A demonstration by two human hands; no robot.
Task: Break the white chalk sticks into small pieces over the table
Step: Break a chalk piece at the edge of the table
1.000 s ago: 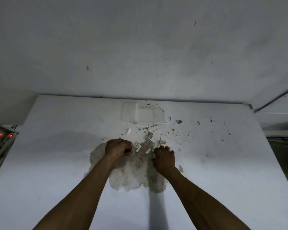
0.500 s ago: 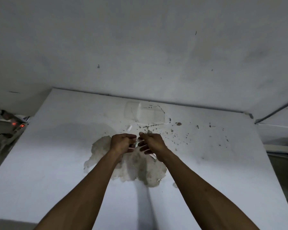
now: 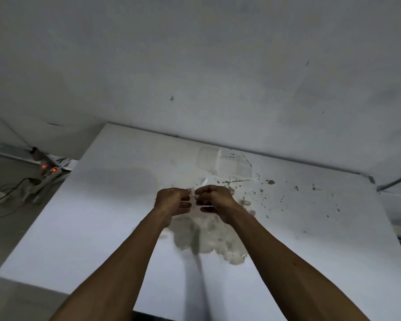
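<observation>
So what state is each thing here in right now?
Left hand: raised above the table, fingers curled, pinching chalk.
Right hand: raised, fingers curled, pinching chalk.
Chalk: small white bit between the fingertips, mostly hidden.
Table: stained, speckled with crumbs.
Container: clear, lying on its side.
Power strip: lights glowing red.

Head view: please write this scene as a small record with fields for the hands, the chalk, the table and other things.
left hand: raised above the table, fingers curled, pinching one end of the chalk
right hand: raised beside the left, pinching the other end
chalk: small white piece between the fingertips of both hands, mostly hidden
table: white, with a brownish stain under the hands
specks: dark bits scattered right of the hands
container: clear, at the far edge
power strip: off the table at left, red lights on
</observation>
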